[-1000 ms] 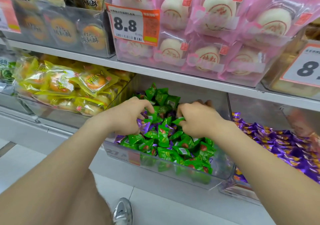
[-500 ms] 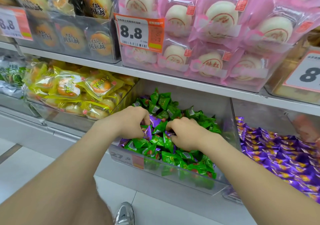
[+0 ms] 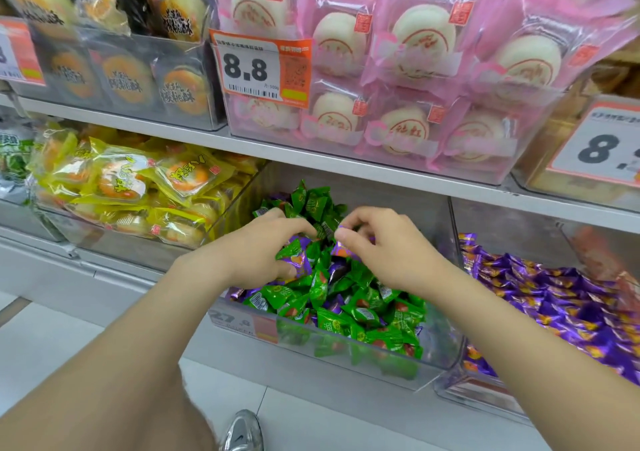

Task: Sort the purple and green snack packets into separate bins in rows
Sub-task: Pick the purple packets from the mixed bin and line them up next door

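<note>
Shop shelf (image 3: 346, 170), mid clear bin (image 3: 440, 357): ur left hand (image 3: 256, 249) & right hand (image 3: 384, 249) each pinch purple strays (image 3: 298, 260) amid green packets (image 3: 363, 312), so lift w/o snagging greens, drop into purple bin (image 3: 467, 393) on rt.

The right hand (image 3: 388, 242) covered most of its pinched purple packet (image 3: 343, 251). Fingertips of the left hand (image 3: 256, 249) were hidden among green packets (image 3: 363, 312). The purple bin (image 3: 485, 398) was cut by the right edge.

Single head-worn view, close, angled forward and down at shelf bins (image 3: 346, 357), wide-angle.
</note>
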